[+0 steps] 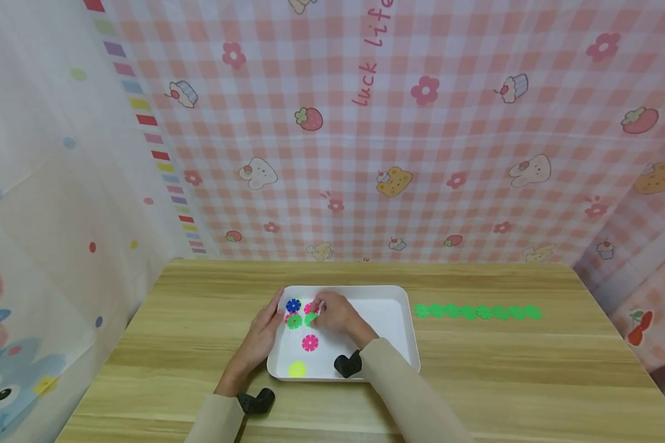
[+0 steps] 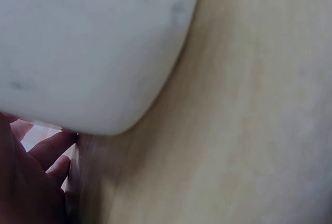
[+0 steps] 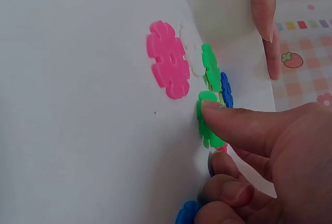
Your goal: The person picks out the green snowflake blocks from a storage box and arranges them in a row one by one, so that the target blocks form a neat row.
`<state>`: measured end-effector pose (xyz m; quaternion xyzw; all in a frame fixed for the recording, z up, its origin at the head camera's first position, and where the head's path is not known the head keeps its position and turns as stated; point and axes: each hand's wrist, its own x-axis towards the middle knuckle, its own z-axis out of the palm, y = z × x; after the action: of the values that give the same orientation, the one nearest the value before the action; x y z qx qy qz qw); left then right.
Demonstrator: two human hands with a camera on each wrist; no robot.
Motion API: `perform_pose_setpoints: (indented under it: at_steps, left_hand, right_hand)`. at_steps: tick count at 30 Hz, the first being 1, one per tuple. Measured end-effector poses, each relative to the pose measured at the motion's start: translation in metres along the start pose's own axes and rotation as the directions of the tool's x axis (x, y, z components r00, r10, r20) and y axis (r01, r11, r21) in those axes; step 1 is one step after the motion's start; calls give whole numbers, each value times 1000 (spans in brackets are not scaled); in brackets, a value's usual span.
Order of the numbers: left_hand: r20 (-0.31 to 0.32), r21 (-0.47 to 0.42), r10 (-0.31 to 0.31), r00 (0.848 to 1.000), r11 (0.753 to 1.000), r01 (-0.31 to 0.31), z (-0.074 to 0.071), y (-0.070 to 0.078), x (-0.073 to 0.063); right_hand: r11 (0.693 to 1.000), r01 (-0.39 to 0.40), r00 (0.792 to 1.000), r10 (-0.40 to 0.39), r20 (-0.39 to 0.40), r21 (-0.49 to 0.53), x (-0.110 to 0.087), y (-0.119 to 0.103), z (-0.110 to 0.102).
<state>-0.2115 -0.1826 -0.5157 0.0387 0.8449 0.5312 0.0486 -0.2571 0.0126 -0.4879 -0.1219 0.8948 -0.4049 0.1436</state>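
Observation:
A white tray (image 1: 382, 326) rests on the wooden table. My left hand (image 1: 261, 335) grips its left wall; in the left wrist view the fingers (image 2: 52, 151) lie against the tray edge. Inside, my right hand (image 1: 335, 312) pinches a green snowflake disc (image 3: 209, 125), its thumb on the disc's face. Around it lie a blue disc (image 1: 293, 305), another green disc (image 1: 294, 322) and pink pieces partly covered by discs and fingers. Nearer the front are a pink disc (image 1: 310, 343) and a yellow disc (image 1: 297, 369). A white disc (image 3: 192, 47) shows beside the pink one in the right wrist view.
To the right of the tray, a row of several green snowflake discs (image 1: 484, 312) runs along the table (image 1: 504, 369). A pink checked cloth (image 1: 338, 154) hangs behind the table. Each wrist carries a black camera mount (image 1: 257, 401).

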Motion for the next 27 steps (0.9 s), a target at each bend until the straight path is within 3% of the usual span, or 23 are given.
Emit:
perform_pose_setpoints:
  at_steps: [18,27]
  left_hand:
    - [-4,2,17,1000,1000,-17,1,-1,0]
    - [-6,-4,22,1000,1000,-22,0,1,0]
  right_hand:
    - [998,2,1000,-1,-10,57,-2,2,-3]
    - [999,10,1000,-9,-19,53,-7,0,-18]
